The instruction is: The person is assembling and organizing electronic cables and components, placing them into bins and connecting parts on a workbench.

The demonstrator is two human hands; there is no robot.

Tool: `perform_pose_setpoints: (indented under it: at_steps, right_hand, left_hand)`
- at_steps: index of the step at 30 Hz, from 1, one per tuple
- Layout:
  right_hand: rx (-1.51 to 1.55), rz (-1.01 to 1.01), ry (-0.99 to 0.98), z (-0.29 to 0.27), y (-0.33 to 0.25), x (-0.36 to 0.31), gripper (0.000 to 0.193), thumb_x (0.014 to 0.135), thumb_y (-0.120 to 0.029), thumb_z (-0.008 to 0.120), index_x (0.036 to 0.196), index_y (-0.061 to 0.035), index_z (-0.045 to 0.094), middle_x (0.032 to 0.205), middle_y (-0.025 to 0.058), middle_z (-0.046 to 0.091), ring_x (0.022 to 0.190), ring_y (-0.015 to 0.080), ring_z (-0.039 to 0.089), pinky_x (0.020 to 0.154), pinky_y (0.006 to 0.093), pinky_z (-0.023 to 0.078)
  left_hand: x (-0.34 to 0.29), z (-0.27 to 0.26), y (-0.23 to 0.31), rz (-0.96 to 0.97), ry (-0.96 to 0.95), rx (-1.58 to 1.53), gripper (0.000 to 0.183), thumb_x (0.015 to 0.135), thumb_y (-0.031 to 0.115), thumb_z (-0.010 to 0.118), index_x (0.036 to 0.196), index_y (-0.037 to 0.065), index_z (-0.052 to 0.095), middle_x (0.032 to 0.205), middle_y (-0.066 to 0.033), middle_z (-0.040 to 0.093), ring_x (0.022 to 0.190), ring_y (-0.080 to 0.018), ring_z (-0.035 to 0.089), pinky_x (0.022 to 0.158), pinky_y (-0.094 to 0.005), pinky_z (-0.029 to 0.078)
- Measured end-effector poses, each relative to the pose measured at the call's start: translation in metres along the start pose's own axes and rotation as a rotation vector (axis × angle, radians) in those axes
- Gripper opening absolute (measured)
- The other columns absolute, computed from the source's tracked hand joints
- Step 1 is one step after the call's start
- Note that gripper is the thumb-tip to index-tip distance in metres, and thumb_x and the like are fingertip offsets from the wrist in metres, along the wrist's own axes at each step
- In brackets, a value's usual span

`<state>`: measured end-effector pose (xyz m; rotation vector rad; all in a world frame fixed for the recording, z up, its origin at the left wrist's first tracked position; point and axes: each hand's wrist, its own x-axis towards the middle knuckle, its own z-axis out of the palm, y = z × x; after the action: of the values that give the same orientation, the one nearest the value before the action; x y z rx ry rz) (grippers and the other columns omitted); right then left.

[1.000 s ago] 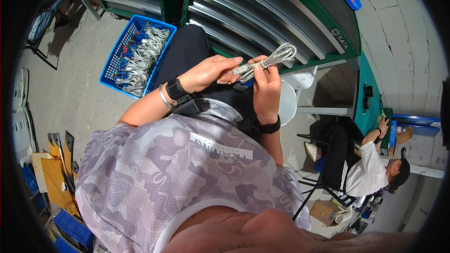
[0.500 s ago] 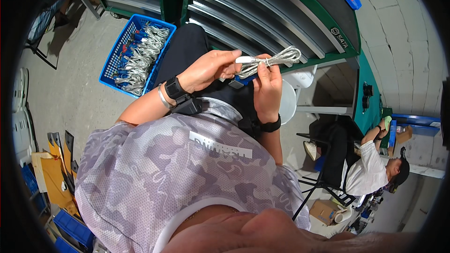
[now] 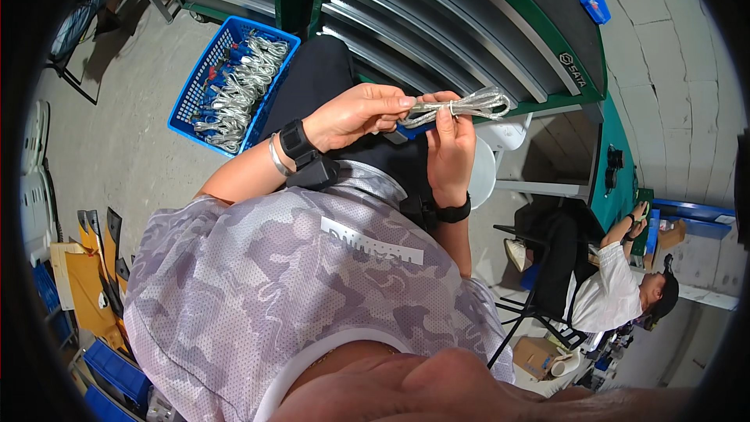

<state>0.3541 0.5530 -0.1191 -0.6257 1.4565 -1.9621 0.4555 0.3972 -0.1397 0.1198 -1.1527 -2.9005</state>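
Observation:
A coiled cable in a clear, silvery braided jacket (image 3: 486,101) is held up in front of my lap, tied near its middle. My right hand (image 3: 451,148) grips the coil between thumb and fingers. My left hand (image 3: 361,116) pinches the cable's end beside it, and the fingertips cover the white plug there. Below the coil, between the hands, a blue connector (image 3: 412,131) shows in part.
A blue plastic basket (image 3: 190,87) with several similar coiled cables stands at the left. Ahead is a green-framed cabinet with grey metal drawers (image 3: 406,23). A white bucket (image 3: 483,172) stands right of my knees. Another person (image 3: 613,289) sits at the far right, by a green bench.
My left fingers have closed over the white plug, which was showing before. The right fingers have shifted around the coil. The whole scene has shifted slightly.

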Motion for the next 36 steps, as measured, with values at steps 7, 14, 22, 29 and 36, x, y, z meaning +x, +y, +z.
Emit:
perform_pose_setpoints:
  at_steps: [7,14,22,29,36]
  right_hand:
    - [0.070,0.054,-0.012,0.001,-0.003,-0.002,0.031,0.104,-0.018,0.044,0.128,0.0022,0.047,0.115,0.0143,0.059,0.107,0.0221,0.060,0.094,0.0337,0.050]
    - [0.078,0.072,-0.006,0.000,-0.004,-0.003,0.034,0.105,-0.020,0.042,0.130,0.0031,0.045,0.116,0.0154,0.057,0.107,0.0230,0.059,0.095,0.0354,0.050]
    - [0.143,0.077,-0.003,0.000,-0.004,-0.001,0.033,0.105,-0.021,0.044,0.126,0.0037,0.045,0.114,0.0145,0.055,0.110,0.0244,0.058,0.095,0.0371,0.050]
    - [0.316,0.071,0.047,-0.006,-0.004,0.003,0.030,0.105,-0.023,0.044,0.123,0.0013,0.047,0.117,0.0114,0.053,0.114,0.0230,0.054,0.098,0.0387,0.046]
    - [0.435,0.078,0.068,-0.017,0.001,0.008,0.030,0.106,-0.022,0.041,0.127,-0.0010,0.043,0.128,0.0119,0.049,0.119,0.0245,0.050,0.102,0.0415,0.042]
  left_hand:
    - [-0.010,0.012,0.003,0.631,0.256,1.188,0.020,0.083,0.020,0.076,0.081,0.005,0.063,0.068,-0.0014,0.056,0.064,-0.0151,0.052,0.063,-0.0265,0.040]
    - [-0.009,0.018,0.009,0.704,0.229,1.301,0.022,0.079,0.020,0.078,0.079,0.004,0.063,0.066,-0.0042,0.054,0.061,-0.0211,0.052,0.064,-0.0313,0.042]
    - [-0.011,0.015,0.007,0.525,0.197,1.106,0.020,0.087,0.019,0.072,0.089,0.002,0.064,0.076,-0.0036,0.058,0.069,-0.0123,0.055,0.066,-0.0277,0.045]
    - [-0.005,0.000,-0.002,0.313,0.085,0.735,0.030,0.104,0.026,0.049,0.112,-0.001,0.058,0.090,-0.0042,0.063,0.083,-0.0117,0.058,0.079,-0.0265,0.048]
    - [-0.001,-0.001,-0.012,0.076,-0.145,0.767,0.045,0.096,0.023,0.062,0.133,0.000,0.049,0.091,-0.0095,0.070,0.076,-0.0136,0.066,0.075,-0.0255,0.051]
